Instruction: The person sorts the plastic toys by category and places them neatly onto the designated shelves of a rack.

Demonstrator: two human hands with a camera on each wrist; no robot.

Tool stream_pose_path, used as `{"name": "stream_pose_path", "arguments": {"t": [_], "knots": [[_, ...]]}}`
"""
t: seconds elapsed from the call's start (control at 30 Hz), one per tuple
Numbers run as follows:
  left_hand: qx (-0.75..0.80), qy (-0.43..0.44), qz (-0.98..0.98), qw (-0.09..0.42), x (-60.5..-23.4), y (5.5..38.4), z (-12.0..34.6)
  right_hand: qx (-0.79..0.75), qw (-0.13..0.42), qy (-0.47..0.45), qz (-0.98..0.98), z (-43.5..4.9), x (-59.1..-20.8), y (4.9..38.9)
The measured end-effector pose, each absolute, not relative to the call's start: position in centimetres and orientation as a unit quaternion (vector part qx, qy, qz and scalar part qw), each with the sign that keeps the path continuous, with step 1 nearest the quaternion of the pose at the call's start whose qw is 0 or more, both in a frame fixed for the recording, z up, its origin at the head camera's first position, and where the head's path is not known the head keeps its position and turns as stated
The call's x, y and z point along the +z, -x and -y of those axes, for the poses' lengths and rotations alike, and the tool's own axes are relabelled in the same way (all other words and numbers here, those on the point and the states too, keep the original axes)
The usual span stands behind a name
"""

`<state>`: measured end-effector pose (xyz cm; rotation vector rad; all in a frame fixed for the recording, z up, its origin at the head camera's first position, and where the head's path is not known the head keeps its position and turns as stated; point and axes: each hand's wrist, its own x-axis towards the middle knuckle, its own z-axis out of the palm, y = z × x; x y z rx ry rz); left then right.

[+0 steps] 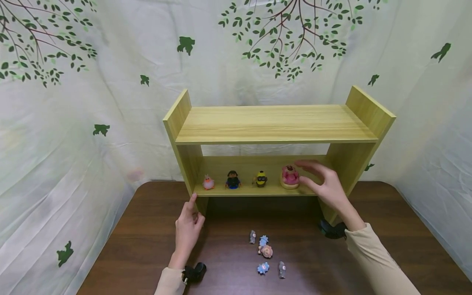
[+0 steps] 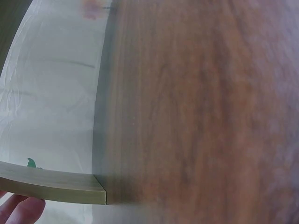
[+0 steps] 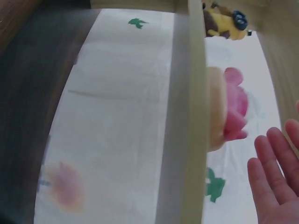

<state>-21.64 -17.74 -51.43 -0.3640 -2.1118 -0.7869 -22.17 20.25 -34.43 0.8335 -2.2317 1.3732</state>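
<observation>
It looks like a cloth-lined booth. Leaf-printed fabric (image 1: 132,53) fills the frame's top and sides, around a table (image 1: 228,250) at bottom.

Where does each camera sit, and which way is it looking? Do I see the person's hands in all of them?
Head: on the person's head, looking forward and down at the wooden shelf on the brown table; left hand, right hand and sleeves show.
Left wrist: on that wrist, looking across the table and part of the shelf; only some fingers show, lower left.
Right wrist: on that wrist, seeing the shelf sideways; the right hand shows, lower right.
Shared: head and right wrist both see the pink figure and yellow figure.
</observation>
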Motion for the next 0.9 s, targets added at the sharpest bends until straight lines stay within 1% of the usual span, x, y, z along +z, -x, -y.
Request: {"name": "stream_pose_path", "arguments": {"t": [0.13, 0.23, 0.47, 0.77, 0.9], "knots": [[-0.313, 0.142, 0.842, 0.415, -51.5, 21.6, 17.7, 0.495, 0.21, -0.3, 0.788, -20.6, -35.4, 22.4], [-0.313, 0.142, 0.842, 0.416, -51.5, 21.6, 17.7, 0.507, 0.21, -0.31, 0.777, -20.8, -36.0, 22.3], [-0.315, 0.145, 0.836, 0.424, -51.5, 21.7, 17.7, 0.514, 0.194, -0.349, 0.759, -20.7, -36.9, 21.7], [-0.321, 0.141, 0.838, 0.419, -51.5, 21.6, 17.7, 0.517, 0.184, -0.357, 0.756, -19.9, -38.2, 20.6], [-0.322, 0.14, 0.838, 0.418, -51.5, 21.6, 17.7, 0.522, 0.168, -0.367, 0.751, -19.5, -38.9, 20.3]]}}
